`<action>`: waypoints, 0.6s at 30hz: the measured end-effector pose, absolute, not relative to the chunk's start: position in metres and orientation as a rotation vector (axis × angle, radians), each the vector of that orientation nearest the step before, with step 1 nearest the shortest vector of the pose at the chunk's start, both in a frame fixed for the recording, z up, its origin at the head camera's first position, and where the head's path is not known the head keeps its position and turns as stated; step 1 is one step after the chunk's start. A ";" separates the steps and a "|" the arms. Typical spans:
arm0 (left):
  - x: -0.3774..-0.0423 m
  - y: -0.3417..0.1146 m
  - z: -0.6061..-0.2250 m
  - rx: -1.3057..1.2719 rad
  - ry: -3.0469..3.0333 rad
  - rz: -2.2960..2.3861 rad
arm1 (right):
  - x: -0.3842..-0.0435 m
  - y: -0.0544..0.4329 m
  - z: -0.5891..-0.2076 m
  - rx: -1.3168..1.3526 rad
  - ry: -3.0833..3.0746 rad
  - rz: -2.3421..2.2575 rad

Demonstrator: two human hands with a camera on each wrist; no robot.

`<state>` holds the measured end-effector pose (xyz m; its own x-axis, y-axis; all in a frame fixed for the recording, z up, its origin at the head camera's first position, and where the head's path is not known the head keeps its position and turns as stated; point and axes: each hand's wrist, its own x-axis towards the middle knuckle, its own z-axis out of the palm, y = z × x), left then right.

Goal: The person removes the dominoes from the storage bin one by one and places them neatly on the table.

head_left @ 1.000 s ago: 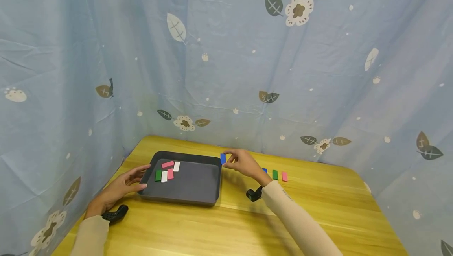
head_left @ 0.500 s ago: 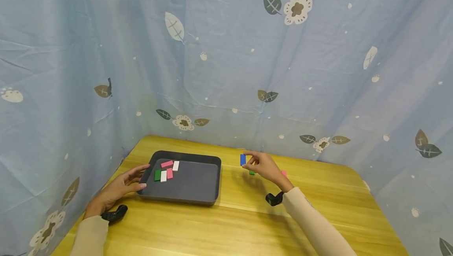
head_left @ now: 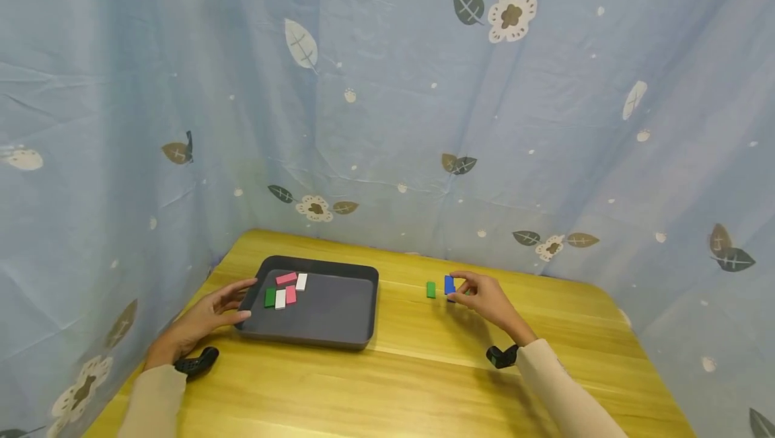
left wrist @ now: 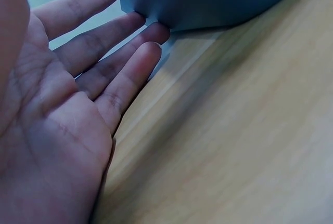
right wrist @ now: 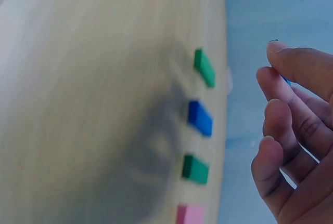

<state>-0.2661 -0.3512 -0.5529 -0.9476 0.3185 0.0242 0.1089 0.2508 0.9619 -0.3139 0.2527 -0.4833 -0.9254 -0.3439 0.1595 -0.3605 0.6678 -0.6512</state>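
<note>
My right hand (head_left: 487, 300) pinches a small blue rectangular block (head_left: 449, 284) between thumb and fingertips, raised above the table. In the right wrist view that held block is almost wholly hidden by the fingers. Below lies a row on the wood: a green block (right wrist: 204, 68), a second blue block (right wrist: 200, 118), another green block (right wrist: 195, 169) and a pink block (right wrist: 190, 214). My left hand (head_left: 208, 317) rests at the left side of a dark grey tray (head_left: 321, 340), its fingertips touching the outer wall in the left wrist view.
Inside the tray, at its left, lie a green block (head_left: 270, 297), two white blocks with one in front (head_left: 280, 299), and two pink blocks, one farther back (head_left: 286, 278). A blue patterned curtain (head_left: 387, 122) hangs behind the wooden table (head_left: 339, 391).
Carrying the blue block, my right hand has moved right, from the tray's right rim to over the row. The left green block of that row has come into view. My left hand stays put.
</note>
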 end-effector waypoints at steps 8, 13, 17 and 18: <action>-0.262 -0.353 -0.553 0.398 2.390 1.742 | -0.308 0.286 -0.499 0.475 -2.859 1.079; -0.261 -0.351 -0.553 0.391 2.396 1.744 | -0.304 0.308 -0.505 0.390 -2.857 1.087; -0.263 -0.349 -0.551 0.400 2.386 1.759 | -0.299 0.325 -0.508 0.348 -2.838 1.142; -0.263 -0.349 -0.551 0.405 2.383 1.760 | -0.298 0.329 -0.509 0.341 -2.837 1.147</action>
